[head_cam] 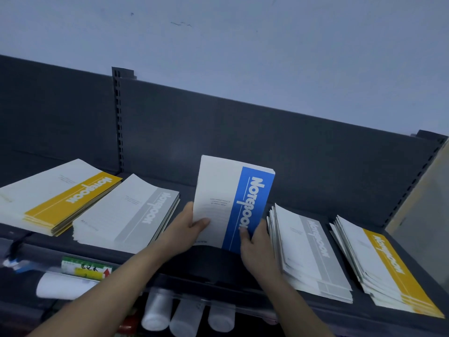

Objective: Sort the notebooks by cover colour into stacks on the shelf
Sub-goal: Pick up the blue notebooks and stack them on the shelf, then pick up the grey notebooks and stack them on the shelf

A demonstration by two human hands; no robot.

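While both grips grasp it, blue stack point(233, 203): at the middle of the shelf point(363, 305), raised nearly upright, cover facing the camera, top toward 12 o'clock; white on its left, a blue band printed "Notebook" on its right (its lower edge is hidden behind the grips, so contact with the shelf cannot be told).
Left grip point(185, 229): at 7 o'clock of the blue stack, clasping its lower left corner; the thumb lies across the white cover and the fingers are hidden behind.
Right grip point(257, 246): at 5 o'clock of the blue stack, clasping its lower right corner; the thumb presses the blue band, and the back of the hand is just beside the right grey stack.
Left grey stack point(128, 212): flat at 9 o'clock of the blue stack, edges squared.
Left yellow stack point(60, 198): flat, farther out at 9 o'clock, just beside the left grey stack.
Right grey stack point(308, 251): flat at 4 o'clock, edges fanned and uneven.
Right yellow stack point(384, 266): farther out at 4 o'clock, also fanned, near the shelf's right end.
Back panel point(267, 142): dark, at 12 o'clock behind all the stacks.
Post point(118, 117): slotted, upright behind the left stacks.
Label point(86, 269): green and yellow with a red arrow, on the front rail at 7 o'clock.
Bottles point(184, 319): three, pale, below the shelf's front edge at 6 o'clock.
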